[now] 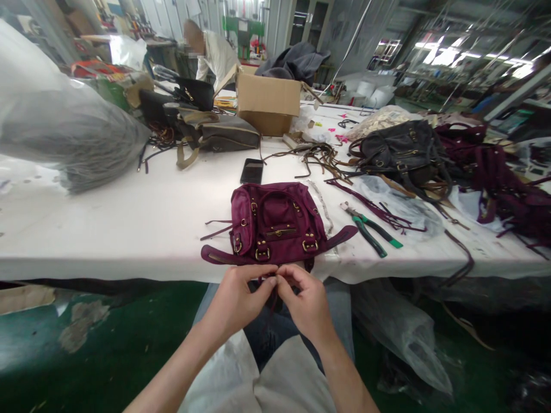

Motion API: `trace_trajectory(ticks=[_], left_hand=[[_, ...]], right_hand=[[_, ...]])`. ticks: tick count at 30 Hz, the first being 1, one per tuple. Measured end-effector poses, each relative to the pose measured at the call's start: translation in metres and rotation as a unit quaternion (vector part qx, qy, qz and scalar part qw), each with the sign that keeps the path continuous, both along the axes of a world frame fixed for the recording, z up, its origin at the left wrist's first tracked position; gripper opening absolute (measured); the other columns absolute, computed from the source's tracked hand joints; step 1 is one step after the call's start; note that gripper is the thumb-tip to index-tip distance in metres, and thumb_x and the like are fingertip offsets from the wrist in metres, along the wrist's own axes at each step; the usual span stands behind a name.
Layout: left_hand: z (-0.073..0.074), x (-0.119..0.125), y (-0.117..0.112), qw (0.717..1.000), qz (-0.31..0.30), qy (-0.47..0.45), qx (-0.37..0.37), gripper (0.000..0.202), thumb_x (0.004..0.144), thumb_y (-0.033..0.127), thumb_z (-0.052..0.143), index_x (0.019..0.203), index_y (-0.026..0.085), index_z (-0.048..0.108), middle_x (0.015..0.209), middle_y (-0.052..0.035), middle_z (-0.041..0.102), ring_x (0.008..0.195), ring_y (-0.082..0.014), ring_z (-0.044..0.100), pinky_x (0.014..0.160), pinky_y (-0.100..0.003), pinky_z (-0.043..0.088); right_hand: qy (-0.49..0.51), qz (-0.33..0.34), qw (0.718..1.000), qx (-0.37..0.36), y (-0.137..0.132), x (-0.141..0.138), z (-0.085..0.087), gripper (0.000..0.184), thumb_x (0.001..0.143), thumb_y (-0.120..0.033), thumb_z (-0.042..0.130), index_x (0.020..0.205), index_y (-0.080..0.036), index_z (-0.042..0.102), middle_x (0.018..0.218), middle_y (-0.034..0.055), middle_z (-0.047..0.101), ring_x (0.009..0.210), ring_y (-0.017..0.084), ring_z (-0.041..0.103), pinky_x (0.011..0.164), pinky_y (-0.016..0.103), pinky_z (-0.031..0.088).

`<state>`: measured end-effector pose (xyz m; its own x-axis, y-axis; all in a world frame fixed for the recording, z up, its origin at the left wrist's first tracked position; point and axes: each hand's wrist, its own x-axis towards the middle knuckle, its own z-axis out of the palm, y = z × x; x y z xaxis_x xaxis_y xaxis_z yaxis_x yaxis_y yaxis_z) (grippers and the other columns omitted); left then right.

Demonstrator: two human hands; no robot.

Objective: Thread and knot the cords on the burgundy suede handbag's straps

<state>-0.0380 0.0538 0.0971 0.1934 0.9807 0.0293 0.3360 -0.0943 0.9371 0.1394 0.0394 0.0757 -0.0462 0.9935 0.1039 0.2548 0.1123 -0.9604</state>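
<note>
A burgundy handbag [279, 215] with brass buckles and a front zip lies at the table's near edge. Just below it, over my lap, my left hand [243, 292] and my right hand [305, 295] meet with thumbs and forefingers pinched together. Between the fingertips is a thin dark burgundy strap [272, 304], partly hidden by the fingers; a loose end hangs down. Whether the strap is joined to the bag cannot be made out. Two wider strap ends of the bag stretch out left and right above my hands.
Green-handled pliers [372, 229] and burgundy straps [374, 206] lie right of the bag. Behind it are a phone [252, 171] and a cardboard box [269, 100]. A dark grey bag [404, 149] and more burgundy bags [503, 178] are piled right. A person [213, 54] bends over at the back.
</note>
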Motion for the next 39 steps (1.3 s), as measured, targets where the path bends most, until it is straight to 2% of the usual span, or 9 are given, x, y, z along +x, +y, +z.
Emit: trace_trajectory(ticks=[5, 13, 16, 20, 24, 29, 32, 35, 39], left_hand=[[-0.003, 0.001, 0.001, 1.000, 0.006, -0.009, -0.016, 0.024, 0.095, 0.022, 0.070, 0.111, 0.026, 0.088, 0.111, -0.0011, 0.087, 0.104, -0.0248, 0.082, 0.091, -0.029, 0.063], [-0.012, 0.011, -0.003, 0.997, 0.067, -0.021, -0.033, 0.025, 0.091, 0.020, 0.070, 0.107, 0.025, 0.088, 0.105, -0.0011, 0.087, 0.096, -0.0230, 0.082, 0.087, -0.029, 0.063], [-0.016, 0.013, -0.005, 0.995, 0.086, -0.037, -0.028, 0.024, 0.092, 0.020, 0.069, 0.106, 0.026, 0.088, 0.103, -0.0006, 0.087, 0.094, -0.0227, 0.082, 0.085, -0.029, 0.063], [-0.017, 0.010, -0.005, 0.995, 0.084, -0.047, -0.022, 0.021, 0.094, 0.023, 0.070, 0.105, 0.028, 0.088, 0.103, 0.0001, 0.087, 0.094, -0.0231, 0.082, 0.086, -0.029, 0.062], [-0.015, 0.007, -0.003, 0.995, 0.077, -0.052, -0.029, 0.019, 0.095, 0.025, 0.072, 0.104, 0.028, 0.088, 0.104, 0.0005, 0.087, 0.097, -0.0233, 0.082, 0.088, -0.029, 0.062], [-0.015, 0.007, -0.001, 0.995, 0.075, -0.057, -0.039, 0.019, 0.094, 0.024, 0.073, 0.103, 0.028, 0.089, 0.104, -0.0002, 0.087, 0.096, -0.0244, 0.082, 0.089, -0.031, 0.063], [-0.014, 0.006, 0.000, 0.993, 0.067, -0.076, -0.054, 0.020, 0.093, 0.026, 0.073, 0.104, 0.028, 0.089, 0.105, -0.0017, 0.087, 0.098, -0.0266, 0.083, 0.092, -0.035, 0.065], [-0.010, 0.007, 0.001, 0.991, 0.061, -0.100, -0.060, 0.019, 0.092, 0.027, 0.074, 0.104, 0.027, 0.089, 0.104, -0.0029, 0.087, 0.098, -0.0276, 0.082, 0.091, -0.036, 0.066], [-0.007, 0.011, -0.001, 0.990, 0.060, -0.116, -0.059, 0.019, 0.092, 0.029, 0.075, 0.104, 0.025, 0.089, 0.104, -0.0040, 0.087, 0.096, -0.0260, 0.082, 0.089, -0.033, 0.065]], right_hand=[[-0.017, 0.013, 1.000, -0.022, -0.002, 0.000, 0.000, 0.016, 0.105, -0.034, 0.061, 0.099, -0.022, 0.070, 0.097, 0.0036, 0.074, 0.091, 0.021, 0.071, 0.081, 0.031, 0.055], [-0.062, -0.001, 0.998, -0.001, -0.005, -0.004, -0.005, 0.015, 0.109, -0.029, 0.054, 0.100, -0.023, 0.064, 0.097, 0.0024, 0.068, 0.090, 0.020, 0.065, 0.081, 0.030, 0.050], [-0.075, 0.007, 0.997, 0.026, -0.005, -0.003, -0.001, 0.015, 0.109, -0.029, 0.055, 0.102, -0.023, 0.066, 0.101, 0.0035, 0.068, 0.094, 0.021, 0.066, 0.083, 0.031, 0.051], [-0.112, 0.015, 0.992, 0.058, -0.002, -0.001, 0.009, 0.009, 0.106, -0.025, 0.063, 0.099, -0.024, 0.068, 0.101, 0.0041, 0.068, 0.095, 0.022, 0.066, 0.083, 0.032, 0.052], [-0.140, 0.005, 0.988, 0.066, -0.002, -0.003, 0.011, 0.012, 0.107, -0.021, 0.059, 0.096, -0.024, 0.065, 0.098, 0.0039, 0.066, 0.094, 0.022, 0.063, 0.084, 0.033, 0.048], [-0.076, -0.010, 0.997, 0.025, -0.002, -0.005, 0.003, 0.014, 0.105, -0.026, 0.060, 0.093, -0.023, 0.066, 0.098, 0.0026, 0.062, 0.094, 0.021, 0.062, 0.086, 0.031, 0.047], [-0.008, -0.015, 1.000, -0.024, -0.002, -0.003, 0.000, 0.017, 0.102, -0.035, 0.066, 0.092, -0.022, 0.069, 0.097, 0.0018, 0.059, 0.088, 0.019, 0.060, 0.079, 0.028, 0.048], [0.056, -0.010, 0.996, -0.068, -0.004, -0.001, -0.004, 0.025, 0.102, -0.045, 0.069, 0.093, -0.021, 0.068, 0.091, 0.0009, 0.056, 0.081, 0.018, 0.056, 0.070, 0.025, 0.047], [0.139, -0.018, 0.986, -0.092, -0.007, -0.003, -0.015, 0.031, 0.101, -0.051, 0.073, 0.098, -0.022, 0.064, 0.090, -0.0001, 0.059, 0.083, 0.018, 0.056, 0.074, 0.024, 0.049]])
